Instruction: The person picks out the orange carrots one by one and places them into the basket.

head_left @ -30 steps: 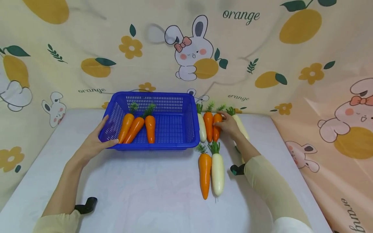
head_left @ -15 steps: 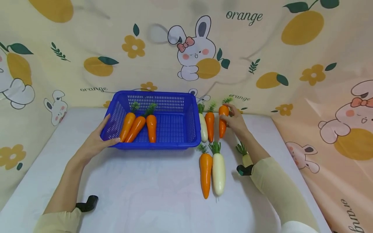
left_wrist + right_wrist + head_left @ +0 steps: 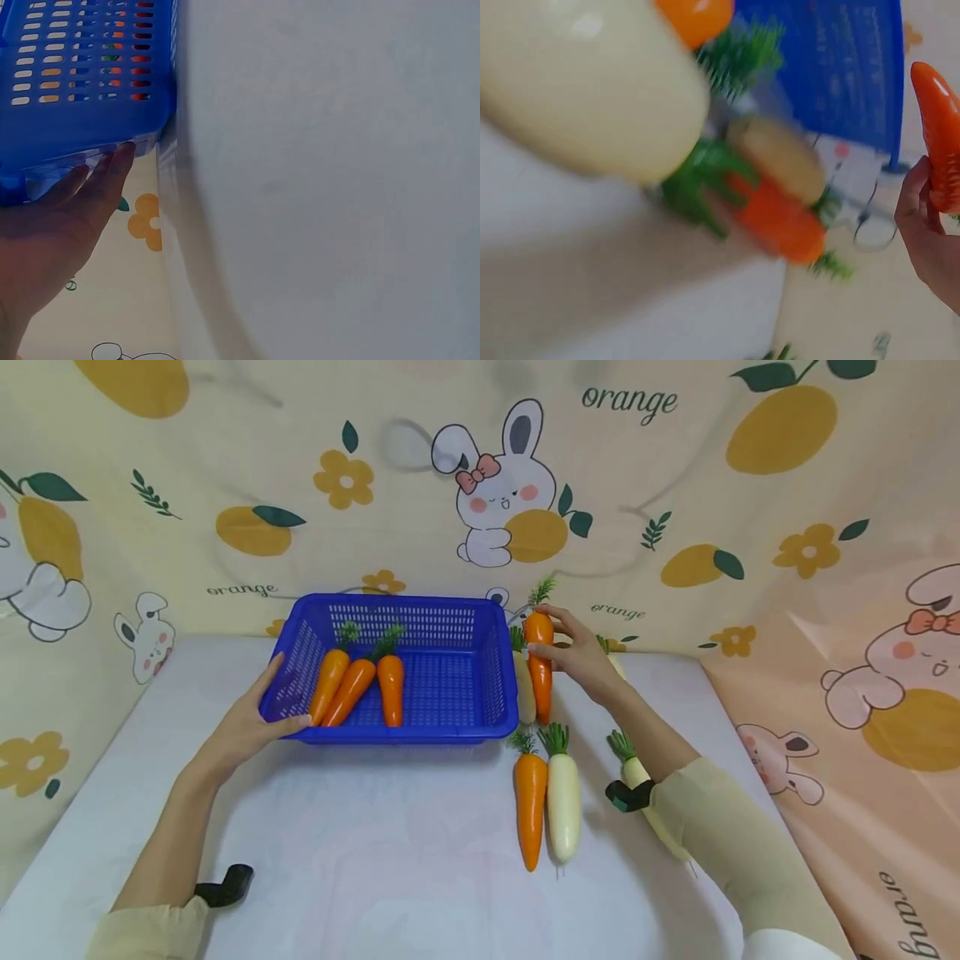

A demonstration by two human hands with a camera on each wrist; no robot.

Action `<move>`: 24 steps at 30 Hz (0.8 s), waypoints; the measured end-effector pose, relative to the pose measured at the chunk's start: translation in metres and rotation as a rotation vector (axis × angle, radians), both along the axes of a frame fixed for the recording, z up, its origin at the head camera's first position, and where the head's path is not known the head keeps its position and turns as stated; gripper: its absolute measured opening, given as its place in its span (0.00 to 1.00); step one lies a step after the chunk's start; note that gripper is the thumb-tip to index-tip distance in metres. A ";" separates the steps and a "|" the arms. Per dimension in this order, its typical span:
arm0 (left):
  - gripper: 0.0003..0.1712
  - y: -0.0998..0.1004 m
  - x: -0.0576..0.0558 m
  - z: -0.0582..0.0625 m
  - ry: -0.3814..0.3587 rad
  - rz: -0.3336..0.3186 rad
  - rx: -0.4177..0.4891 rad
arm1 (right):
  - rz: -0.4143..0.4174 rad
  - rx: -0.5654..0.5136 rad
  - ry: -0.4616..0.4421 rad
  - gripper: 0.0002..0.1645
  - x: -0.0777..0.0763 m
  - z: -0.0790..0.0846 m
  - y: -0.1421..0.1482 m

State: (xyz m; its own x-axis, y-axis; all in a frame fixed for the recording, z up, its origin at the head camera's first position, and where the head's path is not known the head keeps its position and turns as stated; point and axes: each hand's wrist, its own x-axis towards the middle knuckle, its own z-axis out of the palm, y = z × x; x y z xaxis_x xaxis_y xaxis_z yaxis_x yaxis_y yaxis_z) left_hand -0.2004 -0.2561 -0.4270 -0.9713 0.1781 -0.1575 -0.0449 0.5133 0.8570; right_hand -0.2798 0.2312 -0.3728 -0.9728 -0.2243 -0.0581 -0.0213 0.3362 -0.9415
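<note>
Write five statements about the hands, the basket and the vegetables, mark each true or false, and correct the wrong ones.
1. The left hand touches the blue plastic basket. True.
2. The right hand holds a carrot. True.
3. Four carrots lie inside the basket. False: three carrots lie inside it.
4. The white radishes are inside the basket. False: all those in view are outside it.
5. On the table, nearer the person than the basket, another carrot lies alongside a white radish. True.

'orange' (image 3: 630, 400) sev. times, bkgd cloth (image 3: 615, 485)
</note>
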 end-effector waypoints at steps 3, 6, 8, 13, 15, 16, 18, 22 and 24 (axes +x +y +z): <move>0.62 -0.001 0.000 0.000 -0.004 -0.008 -0.040 | 0.074 0.027 0.017 0.39 -0.004 0.005 -0.020; 0.62 -0.003 0.001 0.002 -0.006 -0.014 -0.066 | 0.132 0.073 0.015 0.39 -0.008 0.007 -0.041; 0.62 -0.004 0.002 0.002 -0.007 -0.019 -0.068 | 0.147 0.101 0.008 0.39 -0.011 0.007 -0.054; 0.63 -0.004 0.004 0.002 -0.004 -0.034 -0.062 | 0.159 0.175 0.005 0.40 -0.018 0.004 -0.086; 0.64 -0.003 0.003 0.001 0.001 -0.034 -0.055 | 0.173 0.196 0.004 0.41 -0.020 0.001 -0.099; 0.63 -0.003 0.003 0.001 0.004 -0.033 -0.049 | 0.179 0.200 -0.003 0.42 -0.021 -0.001 -0.106; 0.63 -0.003 0.002 0.001 0.012 -0.031 -0.044 | 0.196 0.215 -0.017 0.43 -0.023 -0.006 -0.120; 0.63 -0.003 0.001 0.000 0.019 -0.032 -0.038 | 0.240 0.235 -0.062 0.44 -0.027 -0.018 -0.143; 0.63 -0.003 0.000 0.000 0.013 -0.038 -0.036 | 0.252 0.216 -0.099 0.44 -0.029 -0.024 -0.151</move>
State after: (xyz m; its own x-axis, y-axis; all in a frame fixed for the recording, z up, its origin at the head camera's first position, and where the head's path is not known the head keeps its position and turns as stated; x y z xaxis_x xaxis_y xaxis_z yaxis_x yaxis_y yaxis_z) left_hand -0.2003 -0.2586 -0.4270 -0.9659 0.2097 -0.1517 -0.0133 0.5450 0.8383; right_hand -0.3093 0.0801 -0.3972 -0.8757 -0.4289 -0.2217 -0.0411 0.5239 -0.8508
